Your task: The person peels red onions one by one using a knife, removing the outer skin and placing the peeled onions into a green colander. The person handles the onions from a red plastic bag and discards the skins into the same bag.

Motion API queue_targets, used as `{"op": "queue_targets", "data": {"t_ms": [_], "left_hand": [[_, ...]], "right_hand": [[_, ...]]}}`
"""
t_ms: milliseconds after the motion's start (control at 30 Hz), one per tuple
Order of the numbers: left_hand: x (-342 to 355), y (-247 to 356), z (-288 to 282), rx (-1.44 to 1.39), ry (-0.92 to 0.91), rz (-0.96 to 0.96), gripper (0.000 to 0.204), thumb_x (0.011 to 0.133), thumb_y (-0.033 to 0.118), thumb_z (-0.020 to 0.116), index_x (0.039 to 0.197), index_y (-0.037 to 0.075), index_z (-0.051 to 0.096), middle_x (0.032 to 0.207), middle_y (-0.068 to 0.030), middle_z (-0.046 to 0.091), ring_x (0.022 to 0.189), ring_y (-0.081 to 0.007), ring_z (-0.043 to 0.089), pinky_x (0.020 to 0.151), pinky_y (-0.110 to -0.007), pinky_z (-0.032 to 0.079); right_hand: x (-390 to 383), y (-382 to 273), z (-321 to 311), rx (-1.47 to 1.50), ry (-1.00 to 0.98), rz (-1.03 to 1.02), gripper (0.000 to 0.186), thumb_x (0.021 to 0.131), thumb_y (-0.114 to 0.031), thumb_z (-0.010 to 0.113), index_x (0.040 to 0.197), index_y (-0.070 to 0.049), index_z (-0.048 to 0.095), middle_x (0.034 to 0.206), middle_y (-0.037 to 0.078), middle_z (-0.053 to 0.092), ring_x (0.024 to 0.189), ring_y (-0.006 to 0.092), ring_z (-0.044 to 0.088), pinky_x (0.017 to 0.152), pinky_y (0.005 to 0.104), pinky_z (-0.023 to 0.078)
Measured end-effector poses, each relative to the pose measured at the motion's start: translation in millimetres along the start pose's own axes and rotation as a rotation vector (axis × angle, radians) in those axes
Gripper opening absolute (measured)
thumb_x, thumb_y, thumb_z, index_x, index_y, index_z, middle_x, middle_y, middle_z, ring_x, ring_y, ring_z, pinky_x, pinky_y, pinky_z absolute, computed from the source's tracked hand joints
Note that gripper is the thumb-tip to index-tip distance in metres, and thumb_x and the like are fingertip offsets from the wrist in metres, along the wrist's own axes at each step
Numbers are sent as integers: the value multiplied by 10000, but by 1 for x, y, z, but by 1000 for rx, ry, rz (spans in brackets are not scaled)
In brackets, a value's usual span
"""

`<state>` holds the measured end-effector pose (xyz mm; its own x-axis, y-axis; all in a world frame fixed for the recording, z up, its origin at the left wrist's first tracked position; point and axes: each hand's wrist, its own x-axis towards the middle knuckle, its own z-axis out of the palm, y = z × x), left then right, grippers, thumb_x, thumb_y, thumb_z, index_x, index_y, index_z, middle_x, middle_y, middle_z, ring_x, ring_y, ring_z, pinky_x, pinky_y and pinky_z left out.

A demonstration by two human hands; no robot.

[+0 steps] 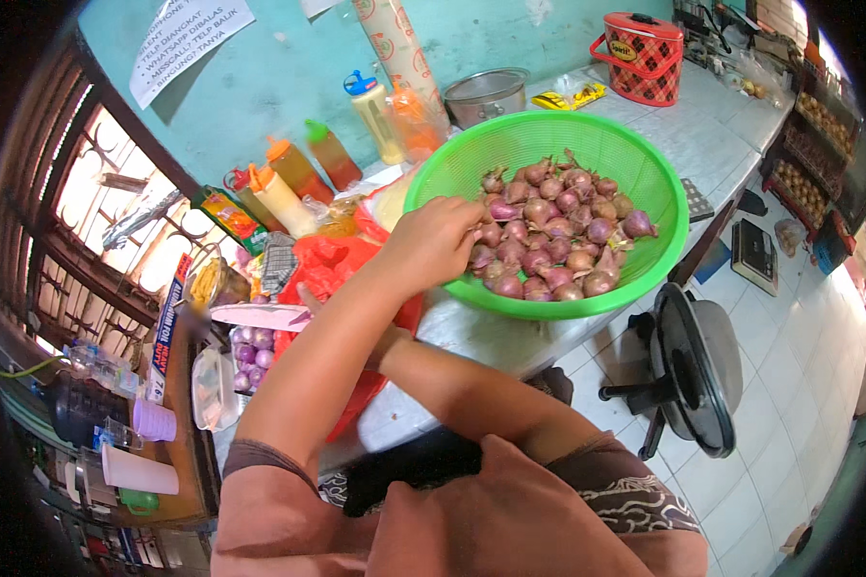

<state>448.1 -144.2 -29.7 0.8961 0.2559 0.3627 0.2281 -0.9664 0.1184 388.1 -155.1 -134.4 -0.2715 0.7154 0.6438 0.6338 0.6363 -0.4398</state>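
A green mesh basket point(672, 183) of unpeeled shallots point(553, 226) stands on the counter in front of me. My left hand point(435, 240) reaches over its near left rim, fingers curled down against the shallots; whatever they pinch is hidden. My right forearm crosses beneath the left one. My right hand point(310, 300), mostly covered by the left forearm, grips a knife with a pale pink blade point(258, 315) pointing left. Under the blade sits a container of peeled purple shallots point(250, 361). A red plastic bag point(325, 264) lies crumpled beside and beneath my arms.
Sauce bottles point(298, 171) line the wall. Behind the basket are a metal pot point(486, 96) and a red checked cooler jug point(642, 60). A foil box point(169, 327) and a clear plastic lid point(214, 387) lie left. On the floor at right stands a black-and-grey chair point(695, 370).
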Motion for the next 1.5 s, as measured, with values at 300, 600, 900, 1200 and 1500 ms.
{"op": "queue_targets", "data": {"t_ms": [300, 600, 900, 1200, 1500], "left_hand": [[110, 56, 41, -65, -212, 215, 310, 711, 82, 583, 1020, 105, 568, 993, -113, 563, 970, -323, 528, 801, -421, 444], [132, 71, 112, -264, -204, 357, 330, 719, 108, 577, 1027, -2, 535, 1041, -192, 535, 999, -336, 507, 819, -437, 426], [139, 86, 115, -29, -190, 403, 278, 783, 208, 532, 981, 16, 571, 956, -198, 578, 929, -360, 548, 810, -468, 419], [6, 53, -21, -628, 709, 391, 318, 655, 70, 618, 956, 23, 529, 852, -118, 541, 839, -290, 524, 741, -397, 440], [-225, -78, -66, -1835, 599, -650, 243, 843, 103, 568, 1072, 63, 499, 978, -97, 588, 902, -226, 602, 771, -371, 516]], "right_hand": [[0, 14, -12, 190, 121, -113, 597, 911, -361, 385, 1414, -138, 154, 1024, 154, 548, 967, 241, 520, 922, 382, 320], [-4, 8, -14, 273, 2, -13, 579, 910, -332, 417, 1409, -151, 185, 986, 138, 558, 920, 207, 529, 872, 345, 358], [-4, 2, -29, 180, -167, 313, 563, 909, -303, 448, 1404, -164, 217, 949, 123, 567, 872, 172, 538, 822, 308, 396], [13, 7, -8, 397, 11, 517, 551, 886, -240, 528, 1380, -164, 294, 916, 62, 564, 761, 98, 511, 667, 210, 411], [22, 23, -3, 865, 181, 571, 536, 876, -168, 527, 1341, -7, 316, 1166, 71, 511, 1007, 147, 503, 863, 255, 401]]}}
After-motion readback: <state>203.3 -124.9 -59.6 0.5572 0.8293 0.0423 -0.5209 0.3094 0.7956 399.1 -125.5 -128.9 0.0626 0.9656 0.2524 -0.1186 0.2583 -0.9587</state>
